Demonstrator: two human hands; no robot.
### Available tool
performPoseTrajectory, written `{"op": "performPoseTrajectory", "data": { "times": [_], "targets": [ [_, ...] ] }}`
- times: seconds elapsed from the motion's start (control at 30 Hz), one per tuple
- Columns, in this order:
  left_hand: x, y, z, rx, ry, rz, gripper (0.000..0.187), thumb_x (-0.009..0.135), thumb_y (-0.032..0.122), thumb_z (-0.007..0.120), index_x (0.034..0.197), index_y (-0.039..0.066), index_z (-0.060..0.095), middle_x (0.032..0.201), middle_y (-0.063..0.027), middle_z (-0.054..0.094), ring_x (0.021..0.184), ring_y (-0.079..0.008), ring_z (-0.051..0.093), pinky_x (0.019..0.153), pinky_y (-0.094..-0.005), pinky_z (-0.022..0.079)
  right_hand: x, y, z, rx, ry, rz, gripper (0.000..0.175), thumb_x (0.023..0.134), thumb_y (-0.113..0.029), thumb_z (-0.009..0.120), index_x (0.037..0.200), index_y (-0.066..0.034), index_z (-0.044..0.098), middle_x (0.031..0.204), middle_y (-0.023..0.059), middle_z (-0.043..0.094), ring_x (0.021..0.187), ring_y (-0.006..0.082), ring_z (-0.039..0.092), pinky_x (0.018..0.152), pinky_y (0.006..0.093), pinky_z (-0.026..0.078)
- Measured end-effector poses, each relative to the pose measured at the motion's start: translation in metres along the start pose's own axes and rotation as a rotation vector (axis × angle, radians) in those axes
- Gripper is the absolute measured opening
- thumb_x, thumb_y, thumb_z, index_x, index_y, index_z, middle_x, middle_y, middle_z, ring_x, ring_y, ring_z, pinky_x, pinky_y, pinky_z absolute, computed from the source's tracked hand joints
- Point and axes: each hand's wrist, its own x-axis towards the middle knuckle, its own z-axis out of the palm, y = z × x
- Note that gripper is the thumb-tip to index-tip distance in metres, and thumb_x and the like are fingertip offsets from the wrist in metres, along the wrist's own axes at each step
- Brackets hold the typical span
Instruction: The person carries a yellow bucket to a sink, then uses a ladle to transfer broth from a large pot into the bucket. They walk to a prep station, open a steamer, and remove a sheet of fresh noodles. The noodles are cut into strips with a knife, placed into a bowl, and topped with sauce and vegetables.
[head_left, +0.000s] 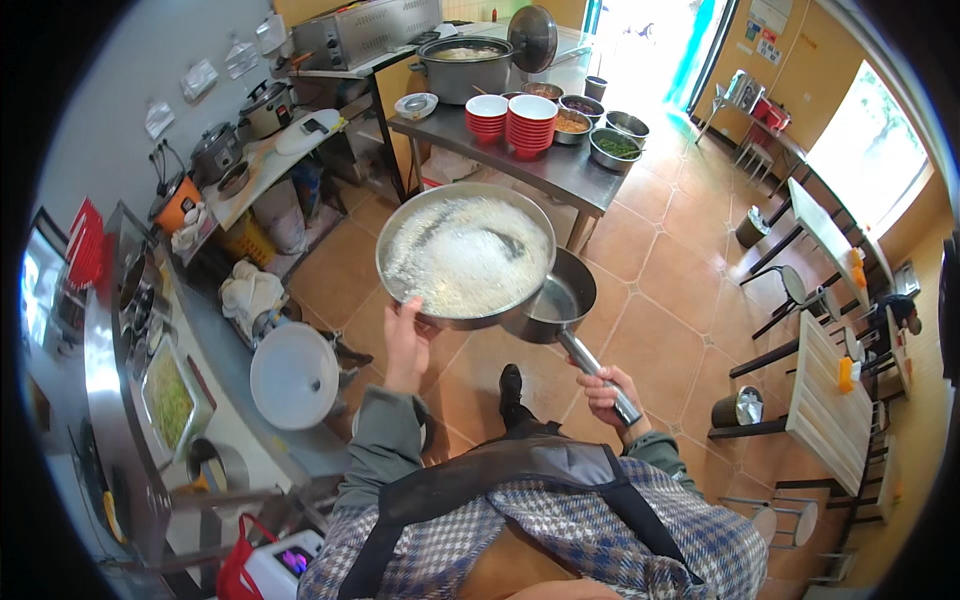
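Observation:
My left hand (409, 341) grips the near rim of a wide round metal basin (517, 309), thumb on the edge and fingers beneath. Frothy whitish liquid with pale bits (457, 251) fills much of the basin; what lies under the foam cannot be told. In my right hand (609, 394) is the metal handle of a deep saucepan (566, 292). The saucepan looks empty in the part that shows. Its left side is hidden by the basin, which overlaps it; whether they touch is unclear. Both vessels are held above the tiled floor.
Ahead stands a steel table (517, 169) with stacked red bowls (531, 124), a large slow-cooker-like pot (465, 71) and several metal bowls of food. A white bucket (294, 375) is at my left, beside a counter with a tray of shredded vegetables (171, 397). Dining tables (832, 397) line the right.

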Motion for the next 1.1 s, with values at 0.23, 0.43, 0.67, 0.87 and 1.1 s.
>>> {"op": "performPoseTrajectory", "data": {
  "times": [0.23, 0.43, 0.67, 0.87, 1.1],
  "targets": [
    [0.229, 0.061, 0.032, -0.083, 0.074, 0.057, 0.024, 0.091, 0.016, 0.064, 0.112, 0.009, 0.054, 0.100, -0.0051, 0.063, 0.082, -0.0155, 0.063, 0.064, -0.0330, 0.054, 0.186, -0.172, -0.006, -0.150, 0.099, -0.299, 0.043, 0.096, -0.013, 0.049, 0.135, -0.0016, 0.040, 0.078, 0.0015, 0.046, 0.056, 0.0066, 0.045, 0.051, 0.0227, 0.044],
    [0.432, 0.135, 0.050, -0.004, 0.015, 0.197, 0.032, 0.091, 0.013, 0.065, 0.118, 0.009, 0.049, 0.095, -0.0069, 0.063, 0.075, -0.0196, 0.064, 0.064, -0.0372, 0.055, 0.305, -0.287, -0.022, -0.295, 0.254, -0.550, 0.030, 0.096, -0.015, 0.054, 0.124, -0.0065, 0.050, 0.077, 0.0001, 0.049, 0.060, 0.0075, 0.049, 0.054, 0.0235, 0.046],
    [0.716, 0.197, 0.084, 0.099, -0.152, 0.301, 0.030, 0.088, 0.007, 0.067, 0.113, 0.004, 0.051, 0.087, -0.0089, 0.062, 0.072, -0.0212, 0.063, 0.063, -0.0390, 0.055, 0.399, -0.324, -0.055, -0.406, 0.441, -0.810, 0.035, 0.095, -0.024, 0.057, 0.126, -0.0088, 0.052, 0.074, 0.0011, 0.052, 0.059, 0.0108, 0.051, 0.054, 0.0236, 0.046],
    [0.948, 0.208, 0.129, 0.319, -0.255, 0.275, 0.047, 0.079, 0.004, 0.074, 0.114, -0.001, 0.042, 0.093, -0.0125, 0.059, 0.069, -0.0183, 0.062, 0.055, -0.0339, 0.053, 0.465, -0.326, -0.072, -0.474, 0.863, -0.895, 0.032, 0.095, -0.042, 0.060, 0.100, -0.0101, 0.058, 0.077, 0.0091, 0.063, 0.061, 0.0190, 0.062, 0.052, 0.0303, 0.053],
    [1.082, 0.183, 0.192, 0.797, -0.233, 0.657, 0.055, 0.068, 0.016, 0.080, 0.109, 0.001, 0.046, 0.093, -0.0128, 0.067, 0.087, -0.0249, 0.067, 0.080, -0.0367, 0.052, 0.430, -0.303, 0.043, -0.991, 1.681, -1.581, 0.036, 0.097, -0.024, 0.060, 0.126, -0.0051, 0.051, 0.093, 0.0026, 0.060, 0.076, 0.0089, 0.058, 0.061, 0.0236, 0.049]
  ]
}}
